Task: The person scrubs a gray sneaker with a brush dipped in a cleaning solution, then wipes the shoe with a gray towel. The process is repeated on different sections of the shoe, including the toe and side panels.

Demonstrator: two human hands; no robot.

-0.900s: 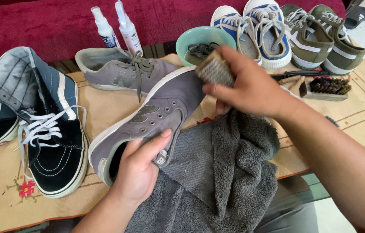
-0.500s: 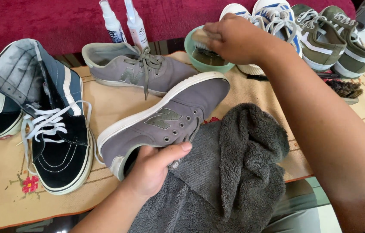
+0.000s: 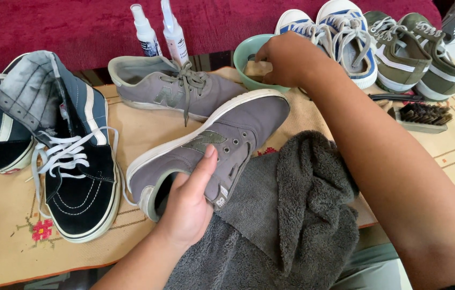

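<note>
Your left hand (image 3: 187, 207) still grips the near grey shoe (image 3: 222, 142) at its collar, thumb along the side, the shoe lying on the dark towel (image 3: 292, 215). Your right hand (image 3: 286, 59), at the shoe a second ago, now dips a brush (image 3: 257, 70) into the far green bowl (image 3: 243, 59), fingers curled round it. A beige embroidered cloth (image 3: 2, 236) covers the table, with a red couch (image 3: 77, 27) behind.

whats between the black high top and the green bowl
In the head view, a laced grey sneaker lies on the mat between the black high-top and the green bowl; two spray bottles stand just behind.
</note>
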